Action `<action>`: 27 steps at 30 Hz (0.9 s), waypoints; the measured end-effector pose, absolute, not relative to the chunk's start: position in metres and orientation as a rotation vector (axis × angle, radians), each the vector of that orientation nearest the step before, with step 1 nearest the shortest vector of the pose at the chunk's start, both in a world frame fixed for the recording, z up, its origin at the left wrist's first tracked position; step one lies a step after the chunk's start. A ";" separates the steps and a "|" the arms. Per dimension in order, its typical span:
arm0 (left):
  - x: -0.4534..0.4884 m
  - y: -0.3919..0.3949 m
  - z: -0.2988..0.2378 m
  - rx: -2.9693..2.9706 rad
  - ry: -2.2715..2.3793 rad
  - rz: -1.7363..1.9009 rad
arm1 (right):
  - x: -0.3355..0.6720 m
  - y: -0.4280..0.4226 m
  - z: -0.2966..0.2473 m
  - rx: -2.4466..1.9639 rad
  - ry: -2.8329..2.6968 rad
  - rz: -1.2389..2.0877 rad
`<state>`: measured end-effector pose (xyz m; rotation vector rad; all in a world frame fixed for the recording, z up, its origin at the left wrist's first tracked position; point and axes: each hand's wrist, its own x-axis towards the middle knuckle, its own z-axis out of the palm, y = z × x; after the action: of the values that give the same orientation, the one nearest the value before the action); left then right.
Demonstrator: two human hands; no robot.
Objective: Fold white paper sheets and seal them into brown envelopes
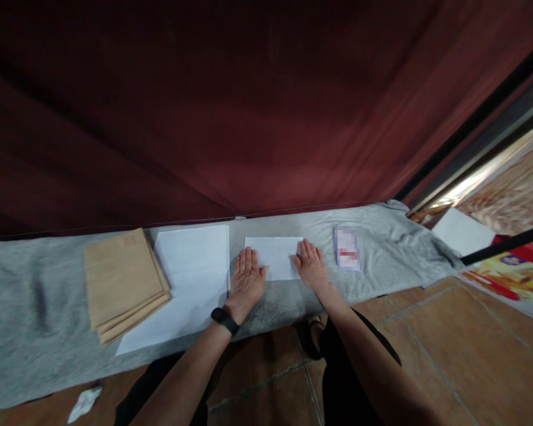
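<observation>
A folded sheet of white paper lies flat on the grey cloth in front of me. On its left end rests my left hand, palm down with the fingers stretched out; a dark watch band circles that wrist. My right hand lies flat across the paper's right end, fingers extended and thumb pointing inward. Left of my left hand are larger white sheets, partly under a stack of brown envelopes. To the right of my right hand sits a small pale packet with a red band, its face blurred.
The grey cloth covers a long, narrow surface, backed by a dark red curtain. A colourful printed box and a white panel are at the right beyond a dark bar. Crumpled white tissue lies on the tiled floor.
</observation>
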<state>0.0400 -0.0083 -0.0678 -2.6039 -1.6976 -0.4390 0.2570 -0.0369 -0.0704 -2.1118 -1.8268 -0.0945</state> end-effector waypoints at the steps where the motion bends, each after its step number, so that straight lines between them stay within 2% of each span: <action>1: 0.042 -0.010 -0.066 -2.603 -1.676 -0.453 | 0.255 -0.036 -0.069 -2.103 -1.821 -0.094; 8: 0.061 -0.026 -0.055 -2.877 -1.185 -0.377 | 0.232 -0.027 -0.064 -1.819 -2.034 0.078; 14: 0.052 -0.029 -0.061 -2.910 -1.249 -0.404 | 0.237 -0.031 -0.073 -1.861 -2.164 0.039; 27: 0.044 -0.028 -0.060 -2.890 -1.368 -0.428 | 0.278 -0.034 -0.082 -2.136 -1.951 -0.190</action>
<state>0.0440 -0.0283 -0.0597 -2.8899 -1.3679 -0.4284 0.2783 -0.0335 -0.0822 -2.1358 -1.9510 -0.1899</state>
